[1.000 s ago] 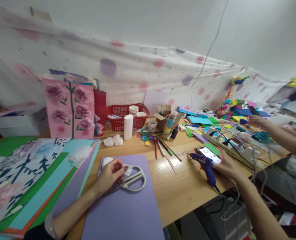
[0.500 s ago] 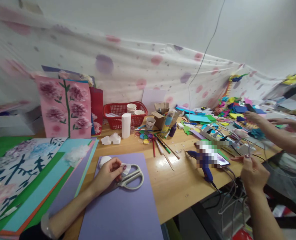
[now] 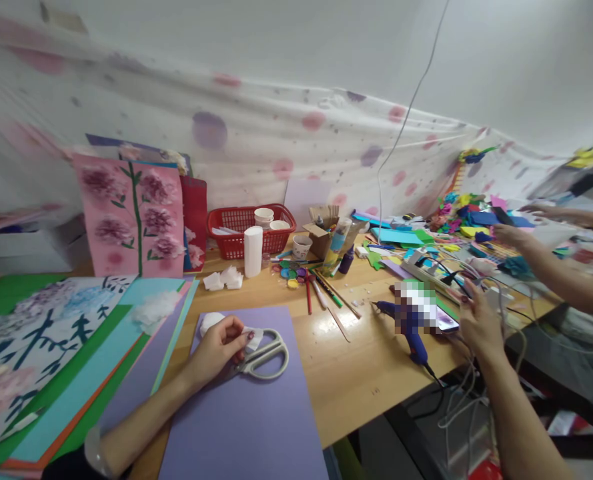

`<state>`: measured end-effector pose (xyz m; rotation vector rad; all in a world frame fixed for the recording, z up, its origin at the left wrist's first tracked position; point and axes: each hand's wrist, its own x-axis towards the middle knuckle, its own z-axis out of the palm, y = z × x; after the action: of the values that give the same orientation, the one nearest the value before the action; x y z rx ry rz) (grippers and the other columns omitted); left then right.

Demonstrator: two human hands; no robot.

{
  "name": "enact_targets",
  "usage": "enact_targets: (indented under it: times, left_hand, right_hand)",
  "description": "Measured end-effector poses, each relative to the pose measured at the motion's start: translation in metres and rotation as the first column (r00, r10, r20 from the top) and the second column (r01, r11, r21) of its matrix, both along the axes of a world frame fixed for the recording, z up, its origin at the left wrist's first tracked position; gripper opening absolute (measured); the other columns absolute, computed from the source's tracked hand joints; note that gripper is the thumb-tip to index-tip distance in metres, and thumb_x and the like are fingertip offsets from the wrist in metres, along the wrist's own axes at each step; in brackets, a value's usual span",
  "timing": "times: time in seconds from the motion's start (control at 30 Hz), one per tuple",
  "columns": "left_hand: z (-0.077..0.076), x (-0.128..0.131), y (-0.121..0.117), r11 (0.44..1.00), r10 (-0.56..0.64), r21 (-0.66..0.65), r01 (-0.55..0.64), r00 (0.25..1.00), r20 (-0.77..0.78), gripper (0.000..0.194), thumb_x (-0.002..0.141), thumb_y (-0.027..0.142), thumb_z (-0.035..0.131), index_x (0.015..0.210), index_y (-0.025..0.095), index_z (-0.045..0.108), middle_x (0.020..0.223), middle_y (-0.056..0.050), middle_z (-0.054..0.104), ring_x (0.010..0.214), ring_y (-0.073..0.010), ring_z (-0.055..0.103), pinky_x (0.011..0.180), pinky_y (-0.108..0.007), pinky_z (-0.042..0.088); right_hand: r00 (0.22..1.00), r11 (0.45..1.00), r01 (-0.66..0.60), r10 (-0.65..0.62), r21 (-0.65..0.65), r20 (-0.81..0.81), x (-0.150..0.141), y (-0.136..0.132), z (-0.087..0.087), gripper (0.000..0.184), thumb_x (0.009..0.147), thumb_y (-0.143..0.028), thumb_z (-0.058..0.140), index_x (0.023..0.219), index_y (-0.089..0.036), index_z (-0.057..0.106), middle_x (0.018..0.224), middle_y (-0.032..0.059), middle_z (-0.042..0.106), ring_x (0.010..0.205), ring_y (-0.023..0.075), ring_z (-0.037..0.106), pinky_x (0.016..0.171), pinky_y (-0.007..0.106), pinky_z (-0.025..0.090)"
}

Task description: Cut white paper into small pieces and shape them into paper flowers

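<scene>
My left hand [image 3: 219,347] rests over a purple sheet [image 3: 256,427], with thumb and fingertips pinched on a small piece of white paper [image 3: 254,339]. Just under that hand lies a pair of scissors [image 3: 271,360] with light grey handles; the blades are partly hidden. Behind the wrist sits another white paper bundle [image 3: 210,321]. My right hand [image 3: 482,327] is raised by the table's right edge, beside a phone [image 3: 446,320] and its cables. Its fingers look parted, and I see nothing held in them. A blue glue gun [image 3: 410,333] lies to the left of it.
A red basket [image 3: 226,248] with paper cups, a white roll [image 3: 253,252] and torn white paper [image 3: 223,279] stand behind. Brushes [image 3: 321,290] and a power strip [image 3: 429,273] lie further right. At far right, another person's arms [image 3: 551,260] reach over coloured paper.
My right hand has moved up and left, closer to the phone. My left hand and its white paper stay put. The other person's arms have shifted slightly.
</scene>
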<state>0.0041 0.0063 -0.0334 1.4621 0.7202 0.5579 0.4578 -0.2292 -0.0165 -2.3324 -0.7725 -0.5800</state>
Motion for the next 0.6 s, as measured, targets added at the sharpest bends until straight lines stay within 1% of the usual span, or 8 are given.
enact_targets:
  times: [0.07,0.13,0.23,0.3,0.33,0.47,0.6]
  left_hand:
    - [0.0000,0.0004,0.0002,1.000,-0.005,0.003,0.005,1.000,-0.004,0.034,0.067,0.044,0.066,0.069,0.018,0.045,0.053,0.006,0.054,0.045,-0.0081,0.048,0.046,-0.020,0.038]
    - [-0.0009,0.0005,0.0011,1.000,-0.011,0.009,0.011,1.000,-0.009,0.034,0.067,0.044,0.066,0.069,0.018,0.045,0.054,0.006,0.054,0.046,-0.0083,0.049,0.047,-0.021,0.038]
    - [-0.0036,0.0006,0.0030,1.000,-0.022,0.010,0.022,1.000,-0.010,0.032,0.068,0.043,0.065,0.069,0.018,0.045,0.054,0.006,0.054,0.046,-0.0084,0.049,0.047,-0.021,0.038]
    - [-0.0053,0.0008,0.0038,1.000,-0.030,0.009,0.030,0.999,-0.012,0.031,0.069,0.042,0.065,0.069,0.018,0.045,0.055,0.006,0.054,0.046,-0.0082,0.049,0.047,-0.020,0.038]
    - [-0.0059,0.0008,0.0039,0.999,-0.032,0.008,0.032,0.999,-0.011,0.031,0.069,0.041,0.065,0.069,0.018,0.045,0.055,0.006,0.053,0.046,-0.0081,0.049,0.047,-0.020,0.038]
    - [-0.0071,0.0002,0.0031,0.999,-0.039,0.001,0.039,0.999,0.002,0.029,0.070,0.039,0.065,0.070,0.018,0.045,0.055,0.006,0.053,0.047,-0.0077,0.048,0.048,-0.020,0.038]
    - [-0.0063,-0.0007,0.0024,0.999,-0.042,-0.002,0.042,0.999,0.000,0.029,0.069,0.037,0.066,0.070,0.018,0.045,0.056,0.007,0.053,0.047,-0.0076,0.048,0.048,-0.020,0.038]
  right_hand:
    - [0.998,0.998,-0.030,0.027,-0.055,-0.051,0.0014,0.0031,0.0038,0.047,0.085,-0.031,0.032,0.126,-0.015,0.047,0.121,0.0166,0.057,0.105,0.0290,0.055,0.082,0.035,0.042]
    - [0.995,0.994,-0.043,0.035,-0.098,-0.089,0.0023,0.0038,0.0045,0.046,0.087,-0.033,0.030,0.123,-0.014,0.050,0.119,0.0169,0.058,0.104,0.0287,0.055,0.081,0.034,0.042]
    - [0.992,0.990,-0.003,-0.015,-0.143,-0.125,0.0041,0.0014,0.0023,0.047,0.088,-0.037,0.026,0.106,-0.011,0.060,0.105,0.0187,0.064,0.095,0.0308,0.058,0.074,0.036,0.043]
    - [0.990,0.987,0.014,-0.037,-0.160,-0.139,0.0052,-0.0007,0.0009,0.047,0.087,-0.039,0.025,0.095,-0.013,0.064,0.095,0.0172,0.066,0.087,0.0305,0.059,0.069,0.036,0.043]
    - [0.989,0.987,0.007,-0.030,-0.161,-0.142,0.0055,-0.0014,0.0006,0.046,0.087,-0.038,0.025,0.092,-0.014,0.065,0.093,0.0159,0.067,0.086,0.0298,0.059,0.068,0.035,0.043]
    - [0.991,0.987,-0.045,0.025,-0.152,-0.132,0.0032,-0.0012,0.0011,0.043,0.087,-0.037,0.027,0.090,-0.017,0.065,0.096,0.0124,0.067,0.089,0.0271,0.059,0.072,0.033,0.044]
    - [0.992,0.979,-0.040,0.014,-0.202,-0.127,-0.0007,0.0002,0.0019,0.045,0.088,-0.037,0.025,0.087,-0.018,0.065,0.096,0.0127,0.067,0.088,0.0259,0.060,0.071,0.031,0.043]
